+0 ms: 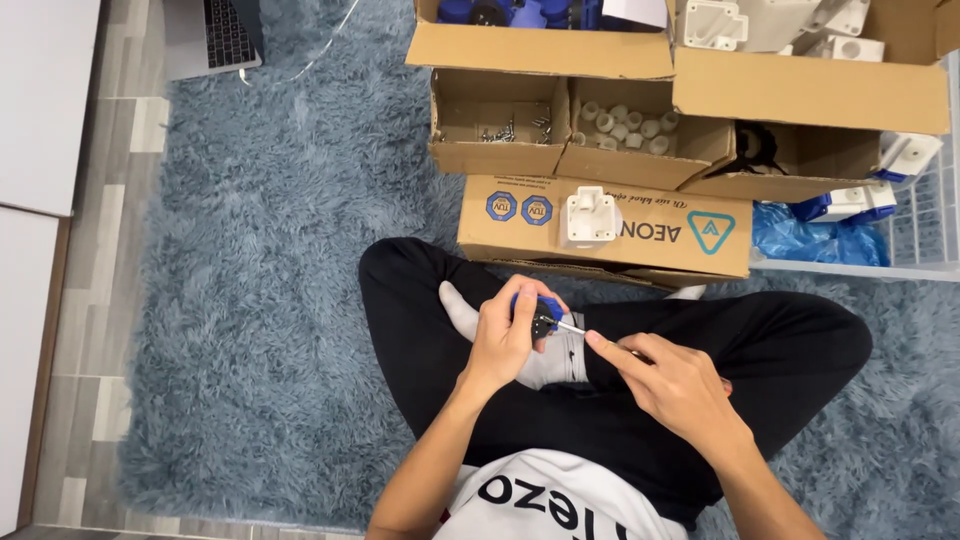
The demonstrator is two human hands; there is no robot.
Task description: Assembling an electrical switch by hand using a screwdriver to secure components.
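Now the left hand [505, 335] grips a blue-handled screwdriver [545, 315] over the lap while the right hand [675, 385] pinches its tip, best kept steady and aligned.

A shaggy blue-grey rug [270, 300] covers most of the grey plank floor [110, 250]. On the rug rest several open cardboard boxes [560, 150], a flat printed carton [650, 245] in front of them, a white wire basket [925, 235] at the right, and a laptop [210, 38] at the far edge.
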